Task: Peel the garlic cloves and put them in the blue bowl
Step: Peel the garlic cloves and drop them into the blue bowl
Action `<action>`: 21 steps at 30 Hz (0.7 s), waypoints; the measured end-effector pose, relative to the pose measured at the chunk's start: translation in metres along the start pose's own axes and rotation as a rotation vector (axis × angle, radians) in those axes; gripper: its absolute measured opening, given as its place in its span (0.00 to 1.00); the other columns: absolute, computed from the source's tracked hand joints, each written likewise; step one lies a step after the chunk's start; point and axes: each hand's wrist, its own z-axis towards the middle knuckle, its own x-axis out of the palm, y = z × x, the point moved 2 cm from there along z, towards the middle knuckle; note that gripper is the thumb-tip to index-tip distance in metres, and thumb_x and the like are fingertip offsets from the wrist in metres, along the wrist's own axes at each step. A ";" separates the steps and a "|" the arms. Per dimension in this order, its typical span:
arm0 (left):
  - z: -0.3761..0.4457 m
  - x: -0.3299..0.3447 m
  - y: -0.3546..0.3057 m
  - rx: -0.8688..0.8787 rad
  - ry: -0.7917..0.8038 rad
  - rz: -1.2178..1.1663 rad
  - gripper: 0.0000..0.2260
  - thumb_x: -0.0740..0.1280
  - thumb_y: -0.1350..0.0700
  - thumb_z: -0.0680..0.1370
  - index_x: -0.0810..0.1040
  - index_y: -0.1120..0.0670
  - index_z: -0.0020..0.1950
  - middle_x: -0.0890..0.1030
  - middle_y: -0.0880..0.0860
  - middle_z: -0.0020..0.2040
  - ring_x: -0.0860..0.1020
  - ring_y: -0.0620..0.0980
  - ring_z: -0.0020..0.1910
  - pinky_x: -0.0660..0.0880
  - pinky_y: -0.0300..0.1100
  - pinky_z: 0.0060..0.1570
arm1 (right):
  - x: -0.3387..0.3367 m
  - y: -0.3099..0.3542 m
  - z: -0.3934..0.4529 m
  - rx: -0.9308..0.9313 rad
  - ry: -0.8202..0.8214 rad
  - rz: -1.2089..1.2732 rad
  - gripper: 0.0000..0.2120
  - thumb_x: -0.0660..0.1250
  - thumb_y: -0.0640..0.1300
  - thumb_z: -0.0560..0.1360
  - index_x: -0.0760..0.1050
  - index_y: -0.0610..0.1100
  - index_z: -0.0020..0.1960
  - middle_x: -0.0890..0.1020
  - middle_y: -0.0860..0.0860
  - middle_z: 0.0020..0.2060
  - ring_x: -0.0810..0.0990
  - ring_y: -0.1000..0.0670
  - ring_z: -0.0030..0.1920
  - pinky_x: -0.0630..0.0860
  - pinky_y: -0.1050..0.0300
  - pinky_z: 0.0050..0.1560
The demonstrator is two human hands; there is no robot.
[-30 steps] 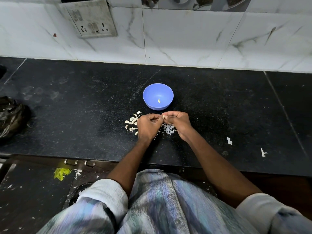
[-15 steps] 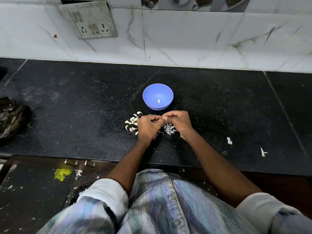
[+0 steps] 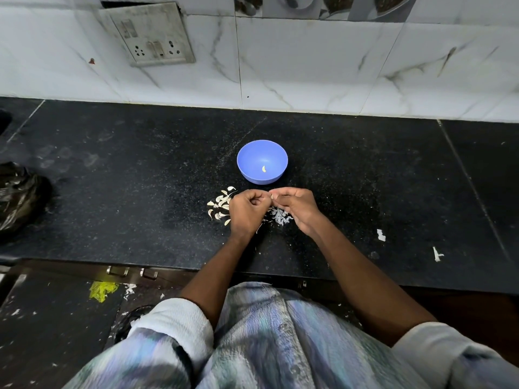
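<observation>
Nothing has shifted since 0.5 s ago: left hand (image 3: pixel 246 210) and right hand (image 3: pixel 297 205) still pinch 1 garlic clove (image 3: pixel 271 195) between them, just before the blue bowl (image 3: pixel 262 161) on the bench (image 3: pixel 140 175), 1 peeled clove (image 3: pixel 263 169) inside.

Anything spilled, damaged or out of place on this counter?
Mostly peeling litter: garlic skins lie loose on the black counter under the right hand, and two white scraps sit apart to the right. The wall socket plate looks grimy and hangs crooked. The blue bowl stands upright.
</observation>
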 end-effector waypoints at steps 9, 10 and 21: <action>-0.001 -0.004 0.007 -0.006 -0.010 -0.144 0.02 0.74 0.59 0.80 0.87 0.55 0.51 0.88 0.49 0.45 0.82 0.42 0.40 0.78 0.37 0.45 | -0.003 0.003 -0.002 0.063 0.041 0.152 0.10 0.68 0.29 0.79 0.82 0.35 0.58 0.87 0.38 0.51 0.87 0.43 0.54 0.83 0.54 0.57; -0.001 -0.005 0.006 0.004 -0.001 -0.143 0.02 0.77 0.58 0.78 0.87 0.54 0.51 0.87 0.49 0.45 0.82 0.42 0.39 0.79 0.37 0.43 | -0.003 0.003 -0.003 0.068 0.035 0.136 0.09 0.68 0.30 0.79 0.82 0.36 0.57 0.87 0.38 0.51 0.87 0.44 0.53 0.83 0.54 0.57; -0.001 -0.005 0.007 0.113 -0.017 -0.081 0.06 0.81 0.59 0.74 0.90 0.55 0.50 0.88 0.48 0.45 0.86 0.45 0.44 0.84 0.47 0.48 | -0.001 0.007 -0.007 -0.016 -0.017 -0.089 0.10 0.72 0.33 0.78 0.82 0.35 0.59 0.88 0.39 0.47 0.87 0.47 0.46 0.84 0.57 0.52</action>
